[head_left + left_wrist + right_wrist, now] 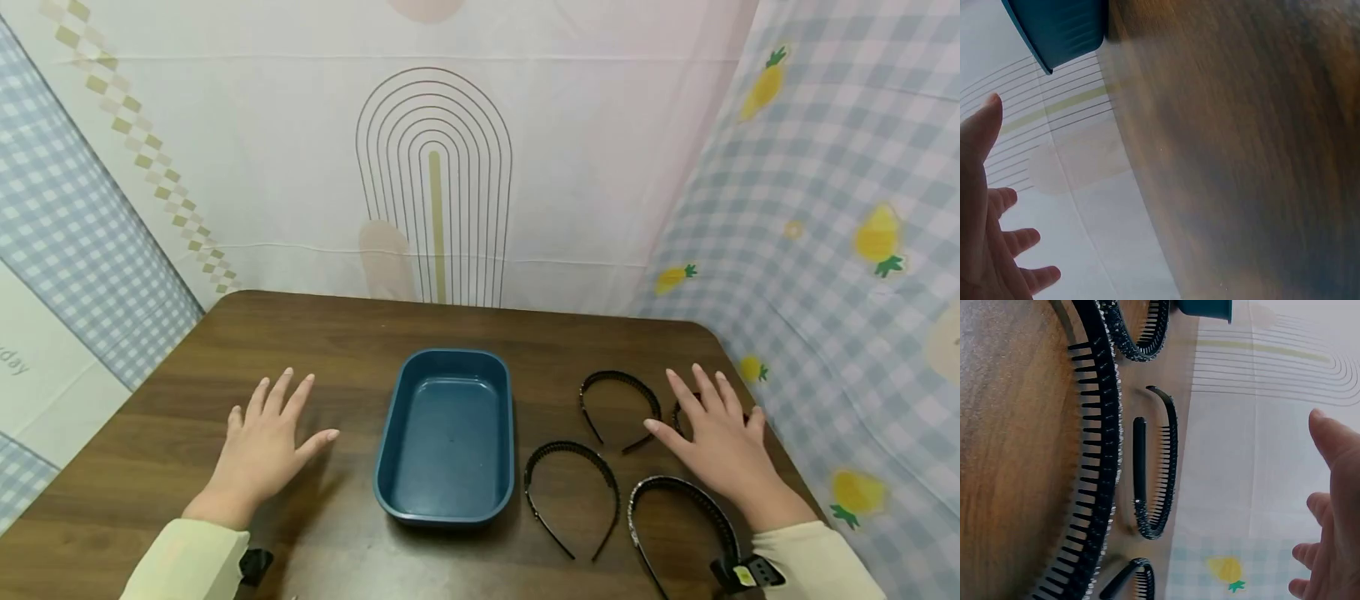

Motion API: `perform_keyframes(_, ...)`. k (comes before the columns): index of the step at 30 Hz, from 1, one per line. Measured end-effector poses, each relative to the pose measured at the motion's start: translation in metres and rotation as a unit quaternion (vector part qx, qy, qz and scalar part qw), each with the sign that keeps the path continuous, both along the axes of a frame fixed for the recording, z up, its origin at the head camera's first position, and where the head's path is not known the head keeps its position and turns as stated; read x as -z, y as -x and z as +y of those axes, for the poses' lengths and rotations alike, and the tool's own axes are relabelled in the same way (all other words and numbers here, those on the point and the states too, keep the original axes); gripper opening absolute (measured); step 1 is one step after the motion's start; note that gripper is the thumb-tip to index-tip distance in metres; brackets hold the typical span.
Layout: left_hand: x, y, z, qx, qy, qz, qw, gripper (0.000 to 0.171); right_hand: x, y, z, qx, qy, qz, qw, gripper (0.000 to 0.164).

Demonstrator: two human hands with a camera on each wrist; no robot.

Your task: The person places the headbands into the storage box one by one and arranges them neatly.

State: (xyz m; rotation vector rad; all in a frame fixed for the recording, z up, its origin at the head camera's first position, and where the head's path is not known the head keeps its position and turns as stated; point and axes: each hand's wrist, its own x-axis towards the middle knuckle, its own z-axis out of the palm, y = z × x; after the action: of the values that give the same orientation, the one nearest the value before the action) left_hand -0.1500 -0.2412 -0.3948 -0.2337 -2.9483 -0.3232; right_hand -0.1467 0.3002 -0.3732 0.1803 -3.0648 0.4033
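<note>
My left hand (258, 454) hovers over the table to the left of a blue plastic tray (385, 450), fingers spread and holding nothing. On the other side, my right hand (720, 446) is spread in the air above several black headbands. One headband (618, 375) lies at the back and another headband (573, 447) beside the tray. Nearest the right wrist lies a third headband (701, 496); comb teeth and sparkling trim show on this headband (1107, 437) in the right wrist view. My right hand partly covers one more headband (677, 421).
The brown wooden table (330, 333) has rounded back corners. A white patterned cloth (585, 183) hangs behind it, and a checked cloth (810, 333) with pineapples hangs along the right edge. Wrist cameras are strapped on both wrists.
</note>
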Motion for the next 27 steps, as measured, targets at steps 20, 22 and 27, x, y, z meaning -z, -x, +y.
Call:
perform_keyframes(20,0.011,0.015,0.014,0.069,-0.162,-0.035,0.9837,0.081,0.025,-0.002,0.015,-0.043,0.15,-0.011,0.988,0.079)
perform_keyframes(22,0.012,0.016,0.016,0.071,-0.182,-0.05,0.9795,0.08,0.025,-0.003,0.015,-0.042,0.156,-0.017,0.987,0.078)
perform_keyframes(27,0.012,0.018,0.022,0.082,-0.231,-0.078,0.9662,0.078,0.027,-0.005,0.016,-0.033,0.169,-0.038,0.984,0.077)
